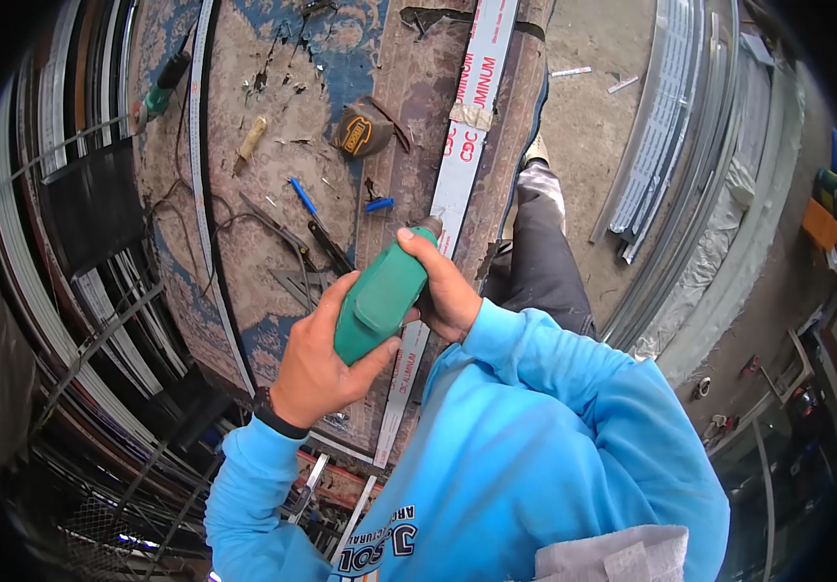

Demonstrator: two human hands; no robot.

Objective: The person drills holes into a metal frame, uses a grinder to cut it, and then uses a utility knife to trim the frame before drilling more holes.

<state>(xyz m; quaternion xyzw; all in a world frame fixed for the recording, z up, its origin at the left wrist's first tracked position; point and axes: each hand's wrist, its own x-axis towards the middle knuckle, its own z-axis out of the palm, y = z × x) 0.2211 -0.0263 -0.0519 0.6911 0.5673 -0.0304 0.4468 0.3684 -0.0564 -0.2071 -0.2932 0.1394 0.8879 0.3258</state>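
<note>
A green power tool point(380, 303) is held in both hands over a long aluminium profile point(472, 126) with red lettering on its film. My left hand point(317, 364), with a black band at the wrist, wraps round the rear of the tool's body. Near the tool's front end, my right hand point(443, 291) grips it, thumb on top. The tool's nose points at the profile's upper face; whether its tip touches is hidden. A strip of tape point(471, 116) crosses the profile farther up.
On the carpeted table point(234, 209) lie a tape measure point(364, 129), a blue pen point(303, 196), a wooden-handled tool point(252, 139), pliers and a black-handled tool. Another green tool point(161, 87) lies at the upper left. Profiles point(661, 126) are stacked on the right and along the left.
</note>
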